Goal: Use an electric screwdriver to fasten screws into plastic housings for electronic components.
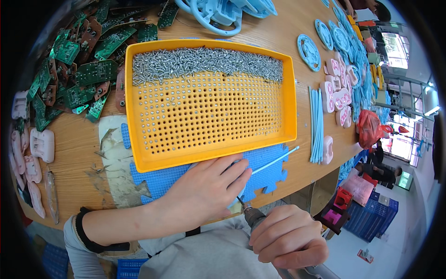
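Observation:
My right hand [290, 237] is wrapped round an electric screwdriver [253, 215], its dark bit pointing up and left toward my left hand. My left hand [209, 186] lies at the front wall of a yellow tray [289, 102], fingers bent and pressed together over a light blue plastic piece that they mostly hide. A thin light blue rod [276, 160] sticks out to the right from beside its fingertips, above a blue foam mat [265, 183]. The bit's end is close to the left fingers; what it touches is hidden. Silver screws [209, 63] are heaped along the tray's far side.
Green circuit boards [95, 72] pile up at the far left, with pink plastic shells [42, 144] nearer. Light blue housings [223, 16] sit behind the tray. To the right lie a bundle of blue rods [316, 125], pink parts [343, 98] and a red plastic bag [369, 128].

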